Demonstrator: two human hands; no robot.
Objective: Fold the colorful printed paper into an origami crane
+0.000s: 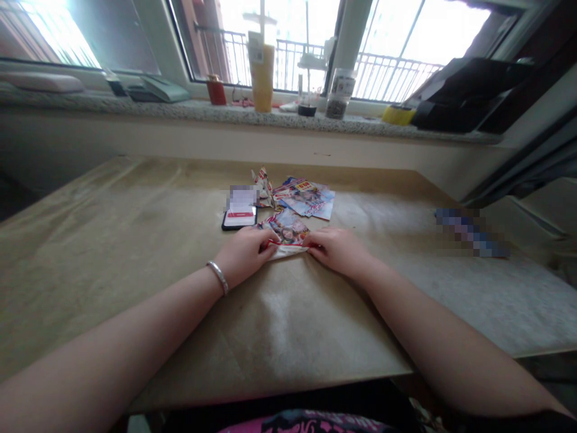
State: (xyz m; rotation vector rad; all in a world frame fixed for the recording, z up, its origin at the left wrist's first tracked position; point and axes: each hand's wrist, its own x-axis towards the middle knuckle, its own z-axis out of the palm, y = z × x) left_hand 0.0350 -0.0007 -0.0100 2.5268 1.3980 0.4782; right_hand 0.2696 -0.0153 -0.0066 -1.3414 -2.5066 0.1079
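Note:
A colourful printed sheet of paper (293, 231) lies on the table, its near edge turned up into a pale strip. My left hand (246, 249), with a silver bangle at the wrist, pinches the left end of that fold. At the right end, my right hand (338, 249) grips the paper between thumb and fingers. Just beyond the sheet sit a folded paper shape (264, 186) and a fanned pile of printed sheets (311, 198). A phone (240, 216) with a lit screen rests beyond my left hand.
The table (135, 240) has a yellowish cover. A blurred blue item (471, 233) lies at its right side. Along the windowsill (180, 111) stand a tall yellow bottle (262, 78), a red container (216, 90), a clear jar (340, 93), a yellow tape roll (398, 114) and a black bag (460, 96).

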